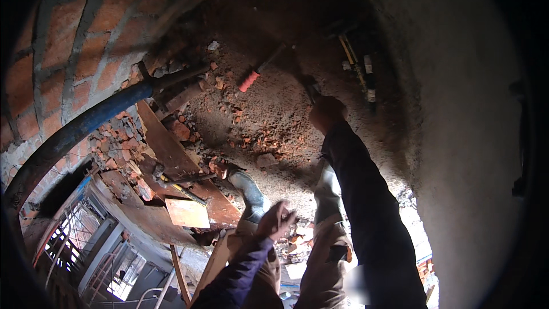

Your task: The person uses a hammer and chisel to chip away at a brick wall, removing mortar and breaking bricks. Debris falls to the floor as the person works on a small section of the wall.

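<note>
My right hand reaches forward over the dirt floor, its fingers closed. A short dark piece sticks out beyond the fist, too shadowed to tell what tool it is. Low over my legs, my left hand is empty, its fingers loosely bent and apart. On the ground ahead lies a thin-shafted tool with a red ribbed grip. A long yellow-and-black tool rests in the shade beyond my right hand; its kind is unclear.
Broken brick rubble covers the floor between a brick wall at left and a plastered wall at right. A blue pipe crosses the left side. Brown boards hold a tool with a yellow handle. My boots stand nearby.
</note>
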Demonstrator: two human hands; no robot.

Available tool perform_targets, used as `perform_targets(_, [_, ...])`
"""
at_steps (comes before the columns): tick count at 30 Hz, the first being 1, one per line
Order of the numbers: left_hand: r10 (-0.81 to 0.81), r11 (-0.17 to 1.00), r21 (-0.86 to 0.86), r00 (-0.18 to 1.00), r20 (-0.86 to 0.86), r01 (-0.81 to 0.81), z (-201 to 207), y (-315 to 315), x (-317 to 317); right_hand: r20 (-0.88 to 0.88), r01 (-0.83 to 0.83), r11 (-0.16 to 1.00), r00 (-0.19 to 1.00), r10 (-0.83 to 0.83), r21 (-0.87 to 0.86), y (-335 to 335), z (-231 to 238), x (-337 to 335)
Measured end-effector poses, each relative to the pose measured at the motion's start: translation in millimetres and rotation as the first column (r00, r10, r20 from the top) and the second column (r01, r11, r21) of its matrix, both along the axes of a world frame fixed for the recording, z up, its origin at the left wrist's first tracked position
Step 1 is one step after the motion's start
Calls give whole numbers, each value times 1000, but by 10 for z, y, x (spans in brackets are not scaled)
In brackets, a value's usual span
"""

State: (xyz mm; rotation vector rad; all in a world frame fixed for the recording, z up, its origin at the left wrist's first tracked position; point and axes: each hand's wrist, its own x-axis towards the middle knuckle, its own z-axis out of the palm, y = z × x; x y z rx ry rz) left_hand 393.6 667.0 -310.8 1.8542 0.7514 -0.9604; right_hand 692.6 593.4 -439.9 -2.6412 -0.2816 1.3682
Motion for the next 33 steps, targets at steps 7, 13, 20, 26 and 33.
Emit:
perform_targets(7, [-27, 968, 250, 978, 207, -26, -502, 538, 1566, -18, 86, 996, 996, -86, -8, 6, 20, -9])
perform_targets(13, [9, 941, 323, 965, 261, -96, -1415, 1211, 2330, -85, 77, 996, 993, -81, -51, 14, 11, 37])
perform_targets(20, [-319, 813, 570, 908, 271, 116, -2461, 1855, 2516, 46, 109, 990, 993, -105, -85, 114, 11, -73])
perform_targets(26, [-365, 793, 590, 894, 261, 151, -2664, 1852, 2634, 58, 162, 982, 986, -157, -101, 99, 6, -101])
perform_targets(33, [-438, 717, 648, 890, 130, 257, -2798, 1733, 2641, 95, 115, 993, 989, -111, -34, -28, 5, -78])
